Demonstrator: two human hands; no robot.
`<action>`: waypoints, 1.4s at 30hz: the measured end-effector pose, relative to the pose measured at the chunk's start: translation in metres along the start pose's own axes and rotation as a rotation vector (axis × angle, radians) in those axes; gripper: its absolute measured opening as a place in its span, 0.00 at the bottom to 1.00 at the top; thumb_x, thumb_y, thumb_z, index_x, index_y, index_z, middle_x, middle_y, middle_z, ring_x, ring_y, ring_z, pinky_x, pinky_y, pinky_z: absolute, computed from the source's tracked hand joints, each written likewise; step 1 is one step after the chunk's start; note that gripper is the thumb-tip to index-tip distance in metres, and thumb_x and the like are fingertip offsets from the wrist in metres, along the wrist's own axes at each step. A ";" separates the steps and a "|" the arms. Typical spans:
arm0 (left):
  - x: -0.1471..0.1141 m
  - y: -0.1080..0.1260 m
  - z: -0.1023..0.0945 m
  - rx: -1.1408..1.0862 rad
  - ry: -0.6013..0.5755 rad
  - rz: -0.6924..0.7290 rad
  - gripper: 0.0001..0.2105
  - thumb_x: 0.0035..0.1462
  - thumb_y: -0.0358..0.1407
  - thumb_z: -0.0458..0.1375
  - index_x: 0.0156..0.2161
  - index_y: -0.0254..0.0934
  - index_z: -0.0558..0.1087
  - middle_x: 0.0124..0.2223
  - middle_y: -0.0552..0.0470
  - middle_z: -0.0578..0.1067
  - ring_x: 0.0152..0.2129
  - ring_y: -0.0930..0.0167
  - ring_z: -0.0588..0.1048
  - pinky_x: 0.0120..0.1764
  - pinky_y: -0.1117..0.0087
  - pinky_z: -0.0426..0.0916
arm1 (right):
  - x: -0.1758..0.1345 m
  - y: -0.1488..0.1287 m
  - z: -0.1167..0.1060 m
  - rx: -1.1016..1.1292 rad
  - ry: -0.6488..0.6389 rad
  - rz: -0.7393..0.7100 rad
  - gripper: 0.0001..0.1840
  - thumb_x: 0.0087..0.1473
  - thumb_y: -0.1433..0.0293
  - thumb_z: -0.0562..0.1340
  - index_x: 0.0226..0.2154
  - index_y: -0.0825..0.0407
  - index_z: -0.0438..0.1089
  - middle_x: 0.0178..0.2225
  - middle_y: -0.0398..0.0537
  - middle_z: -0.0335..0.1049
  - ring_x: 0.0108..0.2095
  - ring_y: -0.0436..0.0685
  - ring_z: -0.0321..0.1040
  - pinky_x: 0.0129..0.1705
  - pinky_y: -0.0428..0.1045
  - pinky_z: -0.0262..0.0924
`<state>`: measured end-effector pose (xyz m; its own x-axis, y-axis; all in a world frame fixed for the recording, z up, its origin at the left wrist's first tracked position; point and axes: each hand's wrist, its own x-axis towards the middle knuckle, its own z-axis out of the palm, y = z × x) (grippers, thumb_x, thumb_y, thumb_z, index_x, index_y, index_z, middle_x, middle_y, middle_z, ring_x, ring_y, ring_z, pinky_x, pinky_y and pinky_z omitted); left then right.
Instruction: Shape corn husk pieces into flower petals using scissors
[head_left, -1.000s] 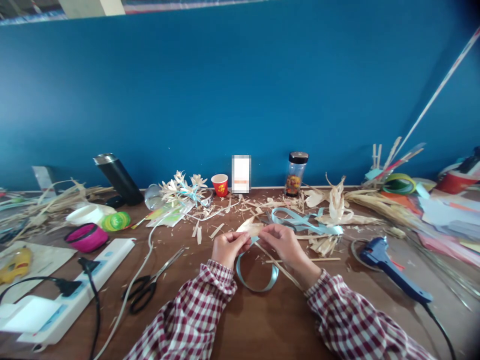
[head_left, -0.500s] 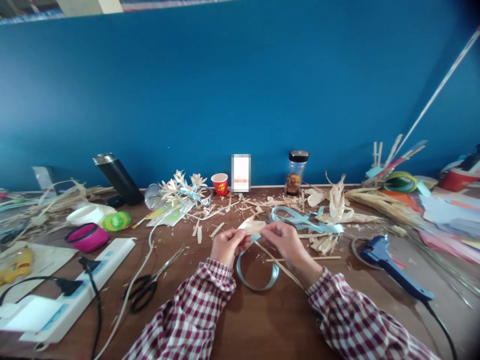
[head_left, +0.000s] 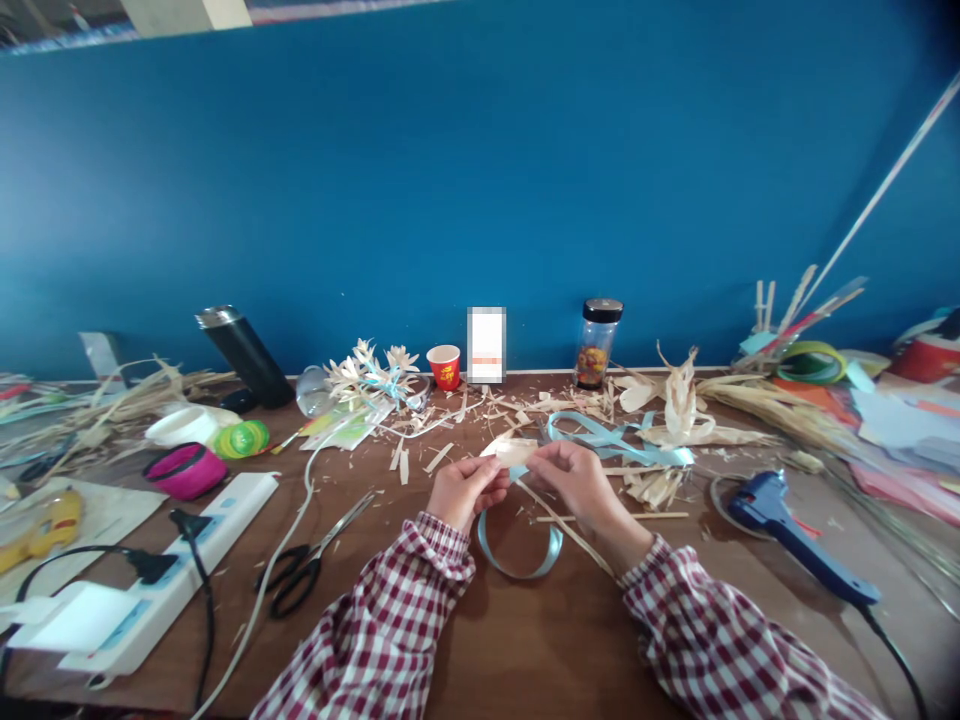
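Note:
Between my two hands is a pale piece of dried corn husk [head_left: 516, 452]. My left hand [head_left: 466, 490] pinches its left end between thumb and fingers. At the other end my right hand [head_left: 574, 482] pinches it with thumb and forefinger. A light blue ribbon [head_left: 525, 573] makes a loop on the table below my hands; its upper part is hidden behind them. A thin pale strip [head_left: 555, 515] slants down from the husk under my right hand. Just beyond lie more blue ribbon [head_left: 600, 438] and a standing husk bundle [head_left: 680, 400].
Scissors [head_left: 315, 560] and a white power strip [head_left: 187, 570] lie to the left, with a white cable between them. On the right rests a blue glue gun [head_left: 799, 535]. A red paper cup [head_left: 444, 368], a lidded jar [head_left: 598, 345] and husk flowers [head_left: 371, 375] stand near the blue wall.
The whole view has shifted slightly, so things appear a little further right. Both hands keep their pinch on the husk, which is angled slightly differently.

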<state>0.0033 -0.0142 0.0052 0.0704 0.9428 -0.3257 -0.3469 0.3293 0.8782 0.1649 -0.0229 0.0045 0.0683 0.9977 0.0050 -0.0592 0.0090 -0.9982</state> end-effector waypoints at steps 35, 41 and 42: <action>0.005 -0.011 -0.002 0.101 0.053 0.141 0.05 0.45 0.32 0.66 0.27 0.33 0.74 0.24 0.50 0.79 0.21 0.74 0.76 0.26 0.75 0.73 | 0.000 0.003 0.004 0.146 -0.021 0.094 0.25 0.35 0.60 0.70 0.31 0.49 0.57 0.21 0.37 0.69 0.19 0.50 0.66 0.22 0.45 0.59; 0.007 -0.012 -0.004 0.137 0.062 0.159 0.07 0.44 0.34 0.66 0.27 0.32 0.74 0.23 0.50 0.78 0.21 0.72 0.76 0.27 0.73 0.73 | 0.000 0.002 0.005 0.143 -0.037 0.098 0.23 0.36 0.59 0.70 0.32 0.51 0.63 0.22 0.40 0.71 0.23 0.51 0.69 0.27 0.47 0.64; 0.007 -0.012 -0.005 0.139 0.061 0.163 0.07 0.44 0.34 0.66 0.27 0.32 0.75 0.23 0.51 0.78 0.21 0.73 0.76 0.27 0.74 0.73 | 0.000 0.002 0.005 0.142 -0.038 0.098 0.22 0.37 0.59 0.69 0.32 0.52 0.63 0.23 0.41 0.71 0.24 0.51 0.69 0.28 0.47 0.64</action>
<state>0.0038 -0.0117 -0.0097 -0.0338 0.9807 -0.1924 -0.2163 0.1807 0.9595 0.1602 -0.0226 0.0026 0.0175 0.9960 -0.0872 -0.2037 -0.0818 -0.9756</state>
